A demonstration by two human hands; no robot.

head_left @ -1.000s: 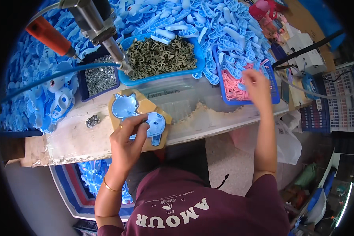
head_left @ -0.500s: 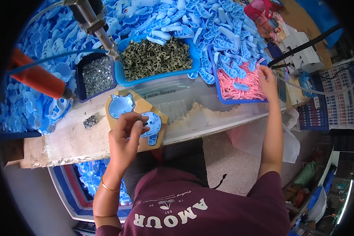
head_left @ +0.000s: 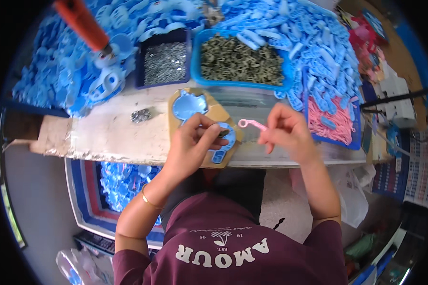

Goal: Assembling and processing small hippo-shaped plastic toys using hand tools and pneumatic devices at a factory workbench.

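Pinched between the fingertips of my left hand (head_left: 189, 146) is a small dark metal clip (head_left: 223, 134), partly covered by the fingers. This hand hovers over a tan holding block (head_left: 215, 103). Set into the block are a blue plastic cup-shaped shell (head_left: 189, 105) and a second blue part with a tail-like end (head_left: 229, 139), the latter partly hidden by the hand. To the right of the block, my right hand (head_left: 290, 132) is closed on one end of a pink plastic strip (head_left: 254, 124), whose ring end points left toward the metal clip.
Behind the block stand a dark blue tray (head_left: 161, 85) of small screws and a light blue tray (head_left: 242, 85) of metal clips. A blue bin (head_left: 336, 143) holds pink strips. Blue parts (head_left: 314, 42) heap behind; an orange power screwdriver (head_left: 83, 26) hangs at upper left. Loose screws (head_left: 140, 115) lie left.
My right hand has come from the pink-strip bin toward my left hand, bringing a pink strip. The left hand still pinches the metal clip over the block. The whole view has shifted.
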